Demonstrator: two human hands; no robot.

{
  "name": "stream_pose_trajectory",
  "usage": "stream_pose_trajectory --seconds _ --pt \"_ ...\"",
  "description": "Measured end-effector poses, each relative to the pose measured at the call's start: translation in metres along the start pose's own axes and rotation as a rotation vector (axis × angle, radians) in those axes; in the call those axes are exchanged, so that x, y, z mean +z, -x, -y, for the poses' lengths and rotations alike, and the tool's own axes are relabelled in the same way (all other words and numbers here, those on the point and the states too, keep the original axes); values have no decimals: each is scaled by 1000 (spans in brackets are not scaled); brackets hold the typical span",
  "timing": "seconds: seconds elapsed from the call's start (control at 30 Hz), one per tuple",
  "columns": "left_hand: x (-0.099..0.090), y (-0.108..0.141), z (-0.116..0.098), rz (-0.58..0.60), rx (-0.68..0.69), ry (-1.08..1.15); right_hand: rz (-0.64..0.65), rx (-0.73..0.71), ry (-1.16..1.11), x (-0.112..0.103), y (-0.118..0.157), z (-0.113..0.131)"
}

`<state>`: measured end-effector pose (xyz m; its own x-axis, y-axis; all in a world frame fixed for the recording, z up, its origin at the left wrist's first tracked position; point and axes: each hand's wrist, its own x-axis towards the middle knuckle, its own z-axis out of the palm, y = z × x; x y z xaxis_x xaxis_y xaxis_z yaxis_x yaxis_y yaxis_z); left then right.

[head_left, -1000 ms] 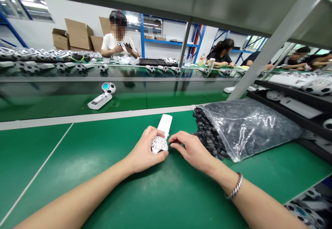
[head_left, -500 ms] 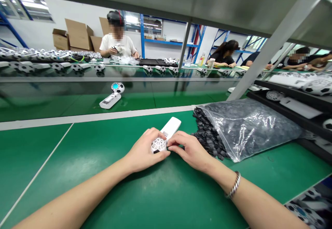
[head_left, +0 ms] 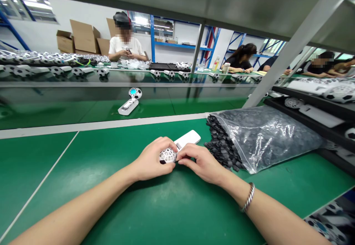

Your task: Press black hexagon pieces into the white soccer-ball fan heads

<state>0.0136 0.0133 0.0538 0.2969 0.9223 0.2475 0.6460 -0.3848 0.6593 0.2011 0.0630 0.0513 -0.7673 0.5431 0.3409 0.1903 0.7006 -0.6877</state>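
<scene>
My left hand curls around the football-shaped lattice head of a white handheld fan. The fan's handle points away to the upper right, low over the green table. My right hand is closed in a pinch against the right side of that head. Whatever lies between its fingertips is too small and hidden to make out. Just right of it, small black plates spill from the mouth of a clear plastic bag.
Beyond the table's pale edge runs a shiny green conveyor carrying another football-headed piece. Black trays with white parts stand at the right, by a slanted metal post. Several people sit across the line, one person facing me.
The fan's handle has swung rightward and its head has shifted slightly left, with both hands following. The piece on the conveyor has moved right. The person opposite has brought their hands together.
</scene>
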Motion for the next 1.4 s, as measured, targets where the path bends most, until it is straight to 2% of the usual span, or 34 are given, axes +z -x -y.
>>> stream_pose_trajectory --seconds 0.67,0.8,1.07,1.4 --pt "-8 -1 2 90 20 59 63 -9 -10 0 -2 -7" --pt "-8 -1 2 95 43 63 18 14 -38 5 -2 -6" --pt "1 0 3 -25 7 30 -55 64 -110 10 -3 -4" --pt "1 0 -1 -4 25 7 -56 101 -132 11 -4 -6"
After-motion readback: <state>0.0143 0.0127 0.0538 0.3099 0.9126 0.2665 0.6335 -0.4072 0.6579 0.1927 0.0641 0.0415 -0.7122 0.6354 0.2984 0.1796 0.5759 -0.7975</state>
